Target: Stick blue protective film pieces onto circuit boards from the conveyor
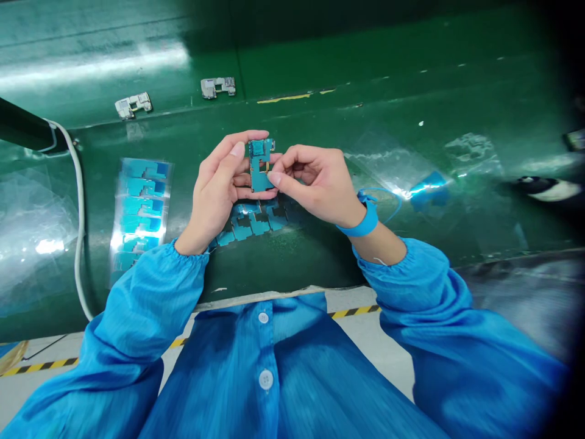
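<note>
Closest to me is my blue smock [260, 366], buttoned down the front, with gathered sleeves reaching both wrists. Past it, yellow-and-black tape [356, 311] runs along the floor by the near edge of the green desk [283, 268]. Just above the desk, I grip a small circuit board [261, 164] between both hands, its face covered in blue with small gold-coloured spots. My left hand [217, 189] is closed around the board's left side, and my right hand [315, 183] pinches its right side between thumb and curled fingers. Directly beneath my hands lies a cluster of small blue pieces [251, 222]. A blue strap [361, 221] circles my right wrist, and its thin cord loops off to the right, near a blue scrap in clear film [429, 190]. On my left, a strip of blue pieces on clear backing [141, 213] rests on the desk, beside a white cable [80, 213] and a sheet of crumpled clear film [31, 244]. Farther off, a metal bracket [132, 105] and a second bracket [218, 87] sit apart on the green surface.
</note>
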Demonstrator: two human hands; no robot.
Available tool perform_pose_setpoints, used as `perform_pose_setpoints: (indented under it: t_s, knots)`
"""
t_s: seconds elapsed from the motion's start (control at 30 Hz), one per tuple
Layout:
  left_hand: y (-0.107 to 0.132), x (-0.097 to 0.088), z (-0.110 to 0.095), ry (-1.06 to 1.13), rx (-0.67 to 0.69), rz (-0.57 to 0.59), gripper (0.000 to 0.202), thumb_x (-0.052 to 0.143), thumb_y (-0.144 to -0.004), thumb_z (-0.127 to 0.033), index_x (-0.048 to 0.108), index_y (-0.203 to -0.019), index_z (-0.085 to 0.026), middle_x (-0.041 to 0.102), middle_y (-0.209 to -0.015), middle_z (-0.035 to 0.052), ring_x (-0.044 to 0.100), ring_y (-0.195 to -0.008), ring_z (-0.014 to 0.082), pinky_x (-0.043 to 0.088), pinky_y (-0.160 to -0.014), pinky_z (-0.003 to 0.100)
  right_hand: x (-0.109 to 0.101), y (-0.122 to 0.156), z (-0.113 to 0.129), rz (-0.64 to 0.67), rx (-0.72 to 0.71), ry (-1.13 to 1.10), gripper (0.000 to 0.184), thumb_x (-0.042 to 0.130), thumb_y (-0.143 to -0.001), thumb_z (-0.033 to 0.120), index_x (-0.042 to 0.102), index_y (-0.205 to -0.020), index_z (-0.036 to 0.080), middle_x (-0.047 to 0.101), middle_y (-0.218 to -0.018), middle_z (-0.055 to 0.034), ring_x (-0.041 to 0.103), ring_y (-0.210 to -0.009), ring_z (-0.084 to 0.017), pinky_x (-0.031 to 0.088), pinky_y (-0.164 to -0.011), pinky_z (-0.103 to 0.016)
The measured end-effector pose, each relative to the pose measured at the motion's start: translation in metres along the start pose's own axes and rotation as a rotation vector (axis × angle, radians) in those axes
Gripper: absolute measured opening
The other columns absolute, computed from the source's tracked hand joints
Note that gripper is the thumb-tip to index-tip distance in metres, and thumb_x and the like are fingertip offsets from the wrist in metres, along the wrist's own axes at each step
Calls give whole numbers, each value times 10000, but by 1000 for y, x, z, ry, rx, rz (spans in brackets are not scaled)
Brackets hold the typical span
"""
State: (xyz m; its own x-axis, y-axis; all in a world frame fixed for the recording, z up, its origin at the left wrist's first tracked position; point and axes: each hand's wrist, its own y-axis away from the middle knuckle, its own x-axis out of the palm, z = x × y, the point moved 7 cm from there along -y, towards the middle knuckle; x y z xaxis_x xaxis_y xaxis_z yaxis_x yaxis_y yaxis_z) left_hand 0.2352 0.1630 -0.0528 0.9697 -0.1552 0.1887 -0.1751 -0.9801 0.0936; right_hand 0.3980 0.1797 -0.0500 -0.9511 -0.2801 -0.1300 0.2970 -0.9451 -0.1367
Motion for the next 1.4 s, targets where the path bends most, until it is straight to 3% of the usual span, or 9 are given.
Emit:
perform_pose_setpoints:
  t_s: [0.23,0.37,0.47,0.67,0.83,0.97,1.2,1.4]
  knots:
    - [0,0,-1,-2,52,52,431,617,-1105,-547,677,-1442,-285,837,-1300,85,843,-1174,312,762,-864,394,0,-1,3,15,-8,27,280,894,-891,399,696,-826,212,714,-803,-37,771,-1042,-257,651,-797,-319]
    - [-1,0,-2,12,94,77,486,791,-1035,-480,653,-1445,-259,863,-1129,59,858,-1119,291,764,-808,344,0,-2,6,30,-29,50,238,836,-918,364,690,-823,201,696,-765,-28,744,-909,-224,616,-768,-316]
    - [-1,-1,-3,6,105,68,485,807,-1036,-455,653,-1442,-240,863,-1070,50,858,-1125,285,763,-806,323,1,-2,8,40,-45,48,206,807,-926,330,688,-825,196,694,-755,-17,700,-800,-190,586,-741,-313]
    - [0,-4,-3,30,148,12,442,780,-1066,-419,643,-1454,-257,857,-1255,80,799,-1302,308,759,-880,331,-2,-3,15,-3,-89,77,181,753,-963,326,750,-863,175,728,-790,-30,638,-719,-162,512,-661,-306]
    - [0,-8,-10,57,198,-49,417,756,-1085,-384,626,-1462,-262,848,-1302,78,750,-1388,317,741,-1000,400,-9,-4,20,-88,-156,42,211,714,-1024,350,811,-970,169,793,-915,-57,678,-766,-167,547,-727,-325]
    - [3,-6,-17,27,222,-28,477,786,-1064,-343,590,-1494,-274,832,-1355,77,798,-1305,299,749,-976,391,-8,-5,15,-64,-124,3,257,712,-1042,413,794,-995,175,799,-937,-59,677,-761,-166,553,-728,-327]
    - [7,-2,-18,-30,232,32,567,835,-1030,-342,569,-1529,-293,796,-1436,84,770,-1358,304,754,-900,301,0,-3,17,20,-180,28,229,739,-1024,387,747,-940,174,650,-797,1,552,-709,-133,448,-644,-285]
    - [7,-1,-14,31,189,-20,482,881,-994,-333,626,-1397,-261,852,-1297,73,860,-1142,264,751,-765,253,2,-2,20,29,-247,83,211,746,-992,311,672,-839,185,506,-686,49,449,-629,-108,369,-591,-270]
